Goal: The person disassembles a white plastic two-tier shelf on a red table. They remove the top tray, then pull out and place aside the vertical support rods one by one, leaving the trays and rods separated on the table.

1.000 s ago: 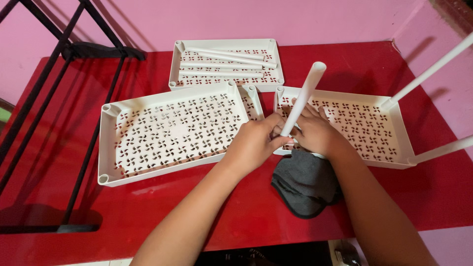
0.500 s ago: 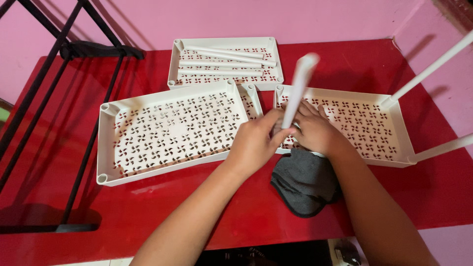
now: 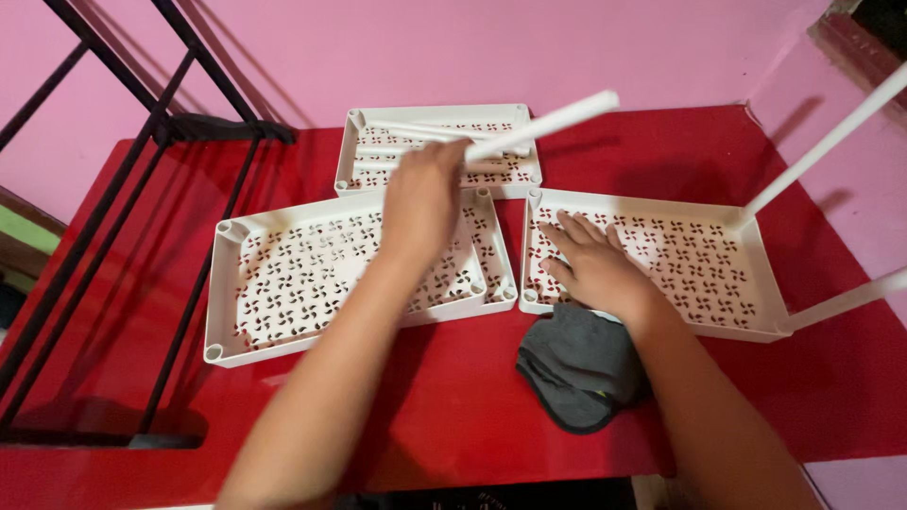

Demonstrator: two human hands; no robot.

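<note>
Home room: pink walls (image 3: 472, 47), red table (image 3: 472, 397)

Left hand (image 3: 422, 198) motion-blurred, hiding the far tray's (image 3: 529, 175) near rim; two upright tubes (image 3: 822, 146) cut off at right edge.

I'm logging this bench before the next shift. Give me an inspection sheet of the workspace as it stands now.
Surface: glossy red table.
Job's things: white plastic tube in left hand, raised over the trays; right hand flat on the right white perforated plastic tray, which has two upright tubes at its far-side corners; empty left tray; far tray holding spare tubes.
Clutter: dark grey cloth at the near edge.
Grips: left closed on tube; right open.
Cables: nothing seen.
Surroundings: pink wall, black metal frame at left.
</note>
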